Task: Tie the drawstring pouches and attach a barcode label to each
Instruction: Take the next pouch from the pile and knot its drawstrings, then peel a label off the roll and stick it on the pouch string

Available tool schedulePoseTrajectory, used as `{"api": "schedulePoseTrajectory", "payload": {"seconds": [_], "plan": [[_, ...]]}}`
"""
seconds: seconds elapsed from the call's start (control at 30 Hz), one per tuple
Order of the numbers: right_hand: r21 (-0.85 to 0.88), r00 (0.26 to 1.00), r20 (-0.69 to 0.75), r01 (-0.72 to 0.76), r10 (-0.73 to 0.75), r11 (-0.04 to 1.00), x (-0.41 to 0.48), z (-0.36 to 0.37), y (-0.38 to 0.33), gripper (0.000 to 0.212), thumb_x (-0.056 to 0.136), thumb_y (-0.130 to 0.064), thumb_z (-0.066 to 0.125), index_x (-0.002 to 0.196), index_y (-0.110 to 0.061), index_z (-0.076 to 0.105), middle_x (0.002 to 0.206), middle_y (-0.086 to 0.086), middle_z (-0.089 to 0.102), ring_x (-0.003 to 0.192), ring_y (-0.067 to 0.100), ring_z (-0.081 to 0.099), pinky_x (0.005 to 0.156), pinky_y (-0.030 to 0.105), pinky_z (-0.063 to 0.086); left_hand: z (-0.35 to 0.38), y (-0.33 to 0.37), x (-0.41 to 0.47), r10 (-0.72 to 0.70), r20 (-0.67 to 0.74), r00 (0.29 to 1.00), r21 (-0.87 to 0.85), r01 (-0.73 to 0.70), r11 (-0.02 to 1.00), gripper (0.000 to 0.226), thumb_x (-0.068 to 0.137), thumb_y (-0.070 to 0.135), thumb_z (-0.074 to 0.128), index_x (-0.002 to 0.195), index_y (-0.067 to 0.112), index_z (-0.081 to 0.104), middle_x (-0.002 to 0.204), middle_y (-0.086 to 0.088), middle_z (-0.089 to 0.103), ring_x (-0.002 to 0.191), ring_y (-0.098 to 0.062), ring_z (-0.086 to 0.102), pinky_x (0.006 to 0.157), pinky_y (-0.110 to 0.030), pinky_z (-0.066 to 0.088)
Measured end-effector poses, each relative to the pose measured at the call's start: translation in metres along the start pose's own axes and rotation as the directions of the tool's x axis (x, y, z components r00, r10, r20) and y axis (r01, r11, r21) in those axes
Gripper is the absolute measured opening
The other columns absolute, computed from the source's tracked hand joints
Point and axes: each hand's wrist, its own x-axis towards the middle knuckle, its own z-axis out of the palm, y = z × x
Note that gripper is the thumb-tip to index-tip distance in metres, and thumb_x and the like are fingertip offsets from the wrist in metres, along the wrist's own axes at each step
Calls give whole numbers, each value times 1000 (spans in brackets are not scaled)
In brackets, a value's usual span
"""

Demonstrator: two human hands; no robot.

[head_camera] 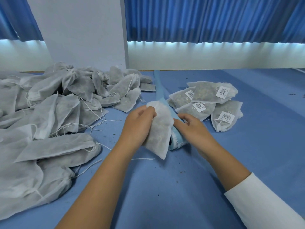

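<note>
Counts first: 2 hands; 1 pouch (160, 129) in hand; 1 label roll (178, 143); 4 labelled pouches (212, 93), each w/ a white barcode sticker facing up, overlapping in a small heap on the right of the desk (165, 187); poss. a 5th under them, can't tell; a big pile (66, 100) of plain pouches on the left, too many & too overlapped to count, strings trailing out of it.

Pouch in hand: white, thin, semi-see-through fabric w/ a grey-dark filling showing inside; held tilted, gathered top end up & away, bottom corner low near the desk; it sits mid-desk btwn the two hands & covers part of the label roll.

Left hand (140, 124): fingers (151, 111) curled round the pouch's top end, gripping it. Right hand (191, 129): rests on the roll, just beside the pouch; its fingers (182, 117) bend down onto the blue strip (159, 86) that runs from the roll toward the wall; can't tell whether they pinch anything.

1 loose string (143, 159) lies on the desk below the pouch; white sleeve (264, 204) on the right arm; blue curtains (214, 19) behind.
</note>
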Motion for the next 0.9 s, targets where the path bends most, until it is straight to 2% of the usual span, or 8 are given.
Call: {"api": "schedulePoseTrajectory", "payload": {"seconds": [0.13,0.27,0.33,0.4,0.47,0.53,0.77,0.9], "plan": [[33,1000,-15,4,-4,999,-1,2,0,27,88,-48,60,105,-28,65,97,-13,68,69,-10,61,53,11,42,6,-4,2,17,120,993,92,-28,995,34,87,22,52,56,27,40,63,7,36,54,-9,34,48,-23,25],[119,998,15,-64,63,991,-1,1,-2,28,95,-54,49,97,-32,64,105,-15,65,94,-1,60,81,23,46,4,-11,9,-5,131,991,154,-16,988,36,89,24,49,55,27,38,53,16,34,44,-2,32,44,-19,26],[198,991,79,-126,113,972,1,-1,-4,29,94,-54,49,109,-33,63,121,-12,63,113,10,59,103,36,44,5,-14,11,-25,136,990,180,0,984,32,91,25,48,61,27,36,51,17,34,42,0,31,52,-26,26],[264,983,151,-141,104,954,1,-6,-4,43,83,-44,61,125,-32,58,131,-7,59,122,16,55,110,44,39,4,-15,14,-47,112,993,162,28,986,26,91,25,48,67,27,38,52,16,36,44,0,34,56,-29,25],[303,972,217,-156,92,940,1,-12,-1,72,66,-31,65,136,-35,49,138,-6,54,124,18,55,110,46,40,2,-16,16,-91,59,994,137,82,987,20,91,27,49,72,26,43,63,12,41,57,-5,39,59,-30,27],[259,970,230,-145,85,955,0,-15,-1,82,62,-26,65,140,-37,44,138,-5,55,116,18,61,106,44,45,1,-15,18,-142,27,989,137,137,981,19,91,28,49,73,25,43,71,7,43,65,-12,39,61,-31,27],[168,988,128,-109,88,980,0,-10,1,65,82,-36,70,142,-36,44,124,-6,65,109,13,64,105,43,46,-5,-14,21,-63,-128,990,-90,52,995,21,89,25,50,68,27,43,63,12,43,62,-9,38,60,-31,28],[167,994,54,-98,90,981,-4,-2,-2,65,78,-43,75,136,-34,47,100,-7,74,96,10,68,90,36,52,-6,-9,15,44,-25,999,-84,-46,995,9,70,36,49,64,29,47,61,15,45,57,-3,39,62,-32,28]]}}
